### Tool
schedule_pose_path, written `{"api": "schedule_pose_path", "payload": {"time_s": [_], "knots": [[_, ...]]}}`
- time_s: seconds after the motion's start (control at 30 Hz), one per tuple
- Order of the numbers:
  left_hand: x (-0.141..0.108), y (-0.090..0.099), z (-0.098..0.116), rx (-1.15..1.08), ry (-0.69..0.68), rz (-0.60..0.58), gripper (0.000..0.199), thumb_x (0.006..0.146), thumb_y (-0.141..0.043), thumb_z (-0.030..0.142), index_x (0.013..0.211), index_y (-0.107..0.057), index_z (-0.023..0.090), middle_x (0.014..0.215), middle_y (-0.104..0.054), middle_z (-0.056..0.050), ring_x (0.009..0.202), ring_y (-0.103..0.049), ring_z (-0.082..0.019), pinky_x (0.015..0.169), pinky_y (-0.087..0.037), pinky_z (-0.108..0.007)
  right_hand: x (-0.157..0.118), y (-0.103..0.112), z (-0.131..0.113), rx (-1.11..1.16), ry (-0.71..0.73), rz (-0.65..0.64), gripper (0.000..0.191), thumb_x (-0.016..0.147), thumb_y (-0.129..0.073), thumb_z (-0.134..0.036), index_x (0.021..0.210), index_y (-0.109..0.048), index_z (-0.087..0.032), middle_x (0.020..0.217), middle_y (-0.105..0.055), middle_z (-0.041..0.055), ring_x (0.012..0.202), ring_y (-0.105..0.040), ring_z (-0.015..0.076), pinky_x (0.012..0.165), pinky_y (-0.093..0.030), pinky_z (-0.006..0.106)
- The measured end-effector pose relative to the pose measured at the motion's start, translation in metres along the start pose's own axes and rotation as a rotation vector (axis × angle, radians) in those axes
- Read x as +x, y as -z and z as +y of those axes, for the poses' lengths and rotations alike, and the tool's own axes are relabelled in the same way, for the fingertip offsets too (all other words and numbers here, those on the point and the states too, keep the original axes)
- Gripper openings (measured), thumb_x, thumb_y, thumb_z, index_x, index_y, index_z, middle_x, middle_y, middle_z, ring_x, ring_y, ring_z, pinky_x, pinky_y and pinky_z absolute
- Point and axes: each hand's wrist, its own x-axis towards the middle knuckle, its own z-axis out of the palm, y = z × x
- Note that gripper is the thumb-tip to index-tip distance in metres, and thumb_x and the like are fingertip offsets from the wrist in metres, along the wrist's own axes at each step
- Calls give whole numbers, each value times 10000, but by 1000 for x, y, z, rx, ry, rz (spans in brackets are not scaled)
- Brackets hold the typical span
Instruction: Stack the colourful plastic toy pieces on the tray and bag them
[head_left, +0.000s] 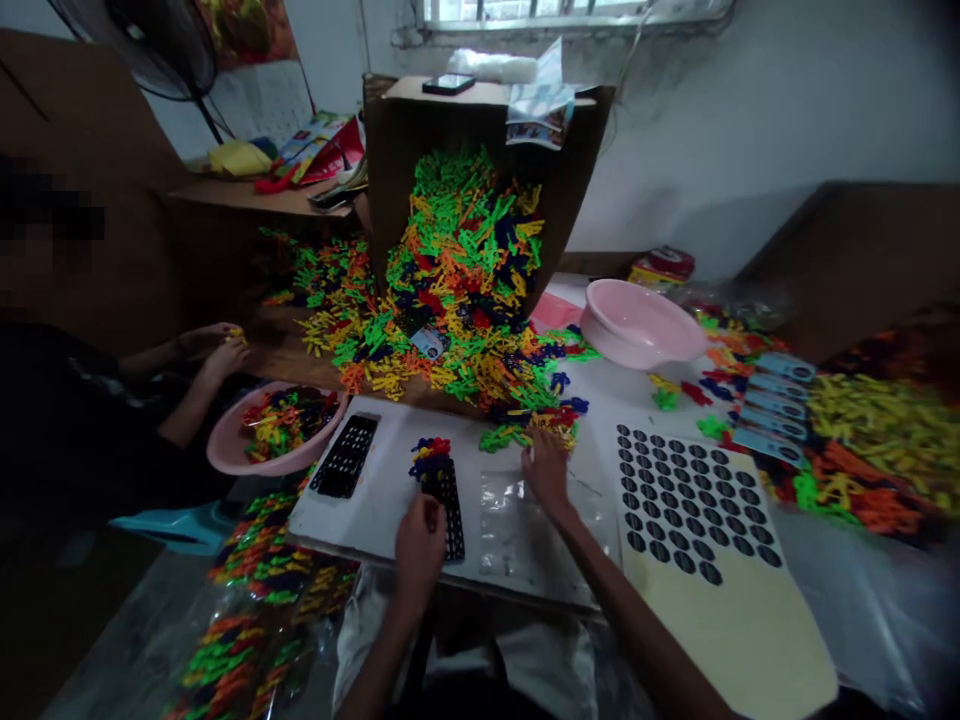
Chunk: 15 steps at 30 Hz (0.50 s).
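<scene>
My left hand is at the left edge of a black slotted tray, its fingers curled; whatever they hold is too small to make out. Red, yellow and dark blue plastic pieces lie over the tray's far end. Farther forward, my right hand bends its fingers down into a small pile of yellow and orange pieces, with fingertips partly hidden among them. Green pieces lie just left of it. Beneath my right forearm is a clear plastic bag. A second black slotted tray lies to the left.
A cardboard box spills colourful pieces across the table. Pink basins stand left and right. A sheet of round black stickers lies at right, near blue printed cards. Another person's hands hold something yellow.
</scene>
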Motion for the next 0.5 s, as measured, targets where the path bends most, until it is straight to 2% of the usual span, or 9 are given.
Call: {"api": "schedule_pose_path", "payload": {"time_s": [0.07, 0.13, 0.17, 0.27, 0.37, 0.43, 0.5], "knots": [[5, -25, 27, -1, -204, -130, 144, 953, -473, 257, 983, -611, 230, 934, -688, -47, 876, -654, -194, 801, -486, -302, 20, 11, 27, -148, -101, 32, 337, 865, -528, -288, 1168, -618, -171, 1289, -599, 181, 1194, -491, 339, 977, -384, 480], [30, -55, 61, 124, -355, -193, 186, 933, -496, 201, 1066, -626, 211, 1072, -684, -92, 1038, -629, -228, 913, -469, -345, 32, 13, 45, -225, -125, -27, 371, 861, -578, -367, 1163, -606, -153, 1261, -605, 214, 1154, -508, 358, 918, -422, 474], [49, -69, 77, 208, -377, -209, 222, 915, -513, 173, 1106, -625, 196, 1121, -675, -114, 1084, -611, -249, 944, -457, -374, 35, 12, 50, -233, -110, -62, 376, 858, -591, -382, 1153, -604, -150, 1222, -621, 219, 1122, -526, 356, 890, -438, 462], [105, -99, 113, 237, -388, -210, 272, 856, -534, 84, 1102, -639, 135, 1139, -657, -175, 1108, -588, -288, 969, -433, -417, 31, 7, 58, -207, -31, -92, 355, 853, -596, -343, 1147, -598, -145, 1150, -648, 204, 1056, -564, 331, 879, -456, 440], [137, -109, 128, 224, -378, -197, 256, 819, -514, 15, 996, -664, 125, 1114, -654, -189, 1105, -586, -290, 979, -419, -423, 18, 7, 63, -203, -16, -51, 388, 856, -602, -353, 1186, -591, -149, 1160, -641, 190, 1057, -565, 326, 889, -461, 448], [140, -104, 131, 207, -378, -186, 215, 818, -535, 28, 940, -666, 148, 1141, -647, -179, 1134, -575, -292, 974, -422, -415, 9, 11, 67, -221, -59, -39, 384, 862, -614, -414, 1154, -609, -163, 1148, -635, 189, 1046, -567, 329, 861, -470, 447], [130, -92, 130, 191, -377, -177, 151, 852, -560, 101, 945, -656, 171, 1144, -651, -154, 1115, -587, -278, 931, -446, -388, 3, 16, 69, -244, -83, -57, 345, 872, -614, -432, 1099, -627, -173, 1138, -628, 192, 1030, -572, 328, 848, -475, 442]]}}
